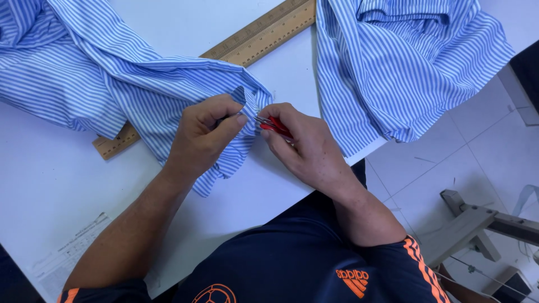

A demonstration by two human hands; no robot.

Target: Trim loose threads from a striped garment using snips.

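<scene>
A blue and white striped shirt piece (112, 73) lies across the white table (45, 179). My left hand (202, 137) pinches an edge of this striped fabric near the table's middle. My right hand (306, 148) is closed around small red-handled thread snips (275, 127), whose metal tip points left and meets the fabric edge by my left thumb. The two hands almost touch each other.
A long wooden ruler (252, 39) runs diagonally under the fabric. A second striped garment piece (404, 62) hangs over the table's right edge. A printed paper sheet (62, 258) lies at the near left corner. Tiled floor and a grey metal stand (471, 221) are at right.
</scene>
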